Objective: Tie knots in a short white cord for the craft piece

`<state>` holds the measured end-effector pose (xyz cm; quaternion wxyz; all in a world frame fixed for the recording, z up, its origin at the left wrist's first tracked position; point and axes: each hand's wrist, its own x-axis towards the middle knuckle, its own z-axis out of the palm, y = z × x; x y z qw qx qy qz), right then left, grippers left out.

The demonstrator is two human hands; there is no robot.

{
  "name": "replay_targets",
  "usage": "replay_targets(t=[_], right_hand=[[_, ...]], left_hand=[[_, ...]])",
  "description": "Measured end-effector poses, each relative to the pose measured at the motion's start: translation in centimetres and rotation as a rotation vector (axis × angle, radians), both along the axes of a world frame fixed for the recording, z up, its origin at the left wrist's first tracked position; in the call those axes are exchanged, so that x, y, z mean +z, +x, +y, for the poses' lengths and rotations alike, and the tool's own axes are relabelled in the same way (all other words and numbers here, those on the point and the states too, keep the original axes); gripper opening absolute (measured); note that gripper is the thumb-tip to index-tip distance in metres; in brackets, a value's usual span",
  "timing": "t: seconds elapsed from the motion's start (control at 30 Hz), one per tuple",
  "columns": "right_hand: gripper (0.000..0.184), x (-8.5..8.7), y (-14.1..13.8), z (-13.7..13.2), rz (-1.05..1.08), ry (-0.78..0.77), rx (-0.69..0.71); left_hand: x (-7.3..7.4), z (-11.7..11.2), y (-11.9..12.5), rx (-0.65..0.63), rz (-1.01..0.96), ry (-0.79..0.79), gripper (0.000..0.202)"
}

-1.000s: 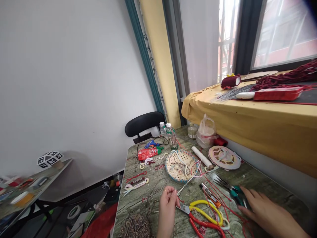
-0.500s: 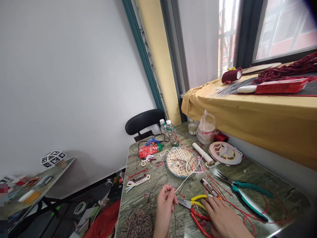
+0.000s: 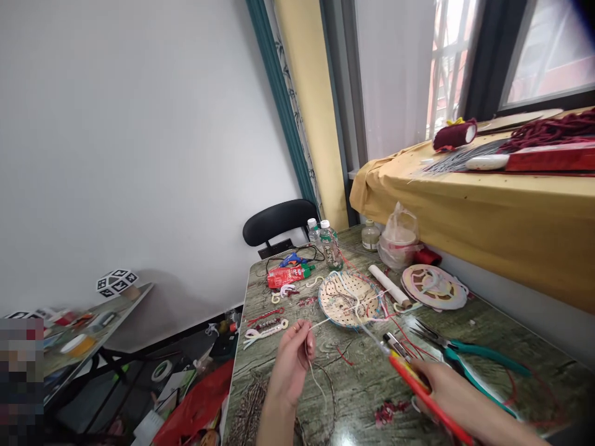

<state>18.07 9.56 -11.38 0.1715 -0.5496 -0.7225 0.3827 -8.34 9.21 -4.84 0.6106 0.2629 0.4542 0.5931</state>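
Note:
My left hand (image 3: pixel 292 356) pinches a thin white cord (image 3: pixel 320 323) between thumb and fingertips. One stretch of the cord runs right over the shallow woven basket (image 3: pixel 331 290), and a loose tail hangs below the hand. In my right hand (image 3: pixel 449 387) are scissors with red and yellow handles (image 3: pixel 421 389), lifted over the table. Their blades point up and left toward the basket's near rim; whether they touch the cord I cannot tell. Cords lie inside the basket. Close to the right hand are a utility knife (image 3: pixel 395 345) and green-handled long-nose pliers (image 3: pixel 488 358).
A bundle of brown twine (image 3: pixel 251 402) lies at the near left. Farther back are a red glue tube (image 3: pixel 288 275), a blue glue gun (image 3: pixel 292 259), bottles (image 3: pixel 331 248), a white roll (image 3: pixel 388 285) and a round cord-wound disc (image 3: pixel 434 287). Red cords trail across the right side.
My right hand has picked the scissors up off the table and swung them up to the right. My left hand, still pinching the cord, has moved slightly left and away from me.

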Motion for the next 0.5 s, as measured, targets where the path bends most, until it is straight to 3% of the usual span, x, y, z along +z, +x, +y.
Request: replay_targets(t=[0.23, 0.5], right_hand=[[0.028, 3.5, 0.8, 0.5, 0.467, -0.371, -0.13], [0.035, 2.9, -0.1, 0.9, 0.703, -0.559, -0.19]], left_hand=[[1.4, 1.3, -0.9, 0.007, -0.102, 0.017, 0.029], [2.2, 1.6, -1.1, -0.001, -0.119, 0.055, 0.021]])
